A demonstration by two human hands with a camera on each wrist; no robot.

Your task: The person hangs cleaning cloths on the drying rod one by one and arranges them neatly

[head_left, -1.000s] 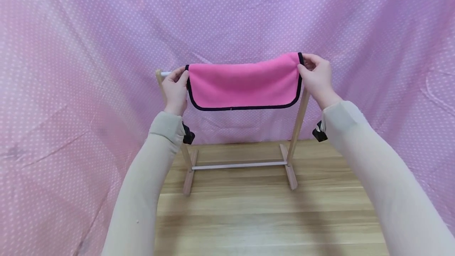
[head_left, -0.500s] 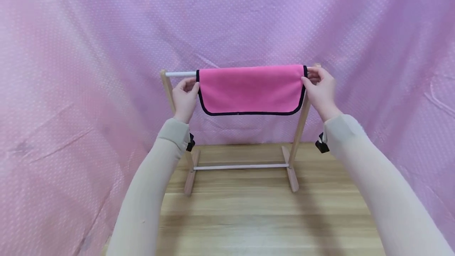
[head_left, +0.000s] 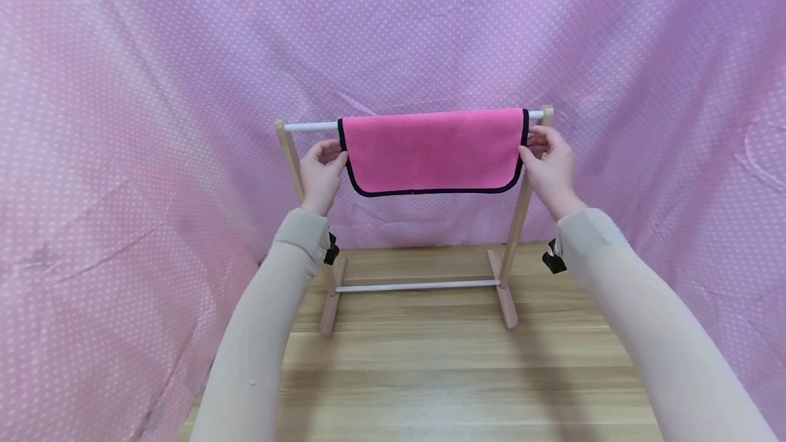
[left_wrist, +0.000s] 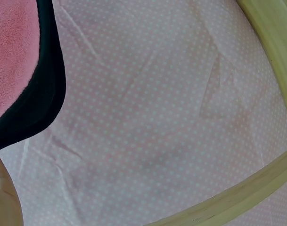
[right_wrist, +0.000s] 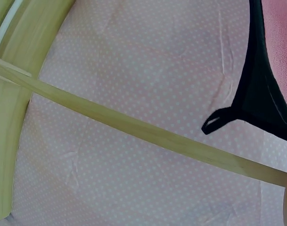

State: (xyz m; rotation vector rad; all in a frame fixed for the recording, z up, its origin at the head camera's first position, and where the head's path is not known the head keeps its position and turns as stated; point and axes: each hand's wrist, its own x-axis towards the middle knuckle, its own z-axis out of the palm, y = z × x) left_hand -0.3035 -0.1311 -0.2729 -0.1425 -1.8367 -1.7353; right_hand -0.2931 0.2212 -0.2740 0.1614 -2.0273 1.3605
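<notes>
A pink towel (head_left: pixel 432 152) with black trim and rounded lower corners hangs folded over the white top rod (head_left: pixel 312 127) of a small wooden rack. My left hand (head_left: pixel 321 174) pinches its left edge, thumb in front and fingers behind. At the right edge, my right hand (head_left: pixel 550 170) holds the trim in the same way. The left wrist view shows a terry surface on the towel (left_wrist: pixel 13 52) and part of my hand (left_wrist: pixel 4 197) at its edge. A small black loop (right_wrist: pixel 217 120) sticks out from a corner in the right wrist view.
The rack's wooden posts (head_left: pixel 520 220) stand beside both hands, joined low down by a white bar (head_left: pixel 417 286). Its feet (head_left: pixel 503 299) rest on a wood-grain surface (head_left: pixel 430 374). A pink dotted sheet (head_left: pixel 430 33) hangs behind and at the sides.
The towel's raised right side has come down, so its fold lies along the rod. Both hands have moved lower along the side edges, the left also a little to the right.
</notes>
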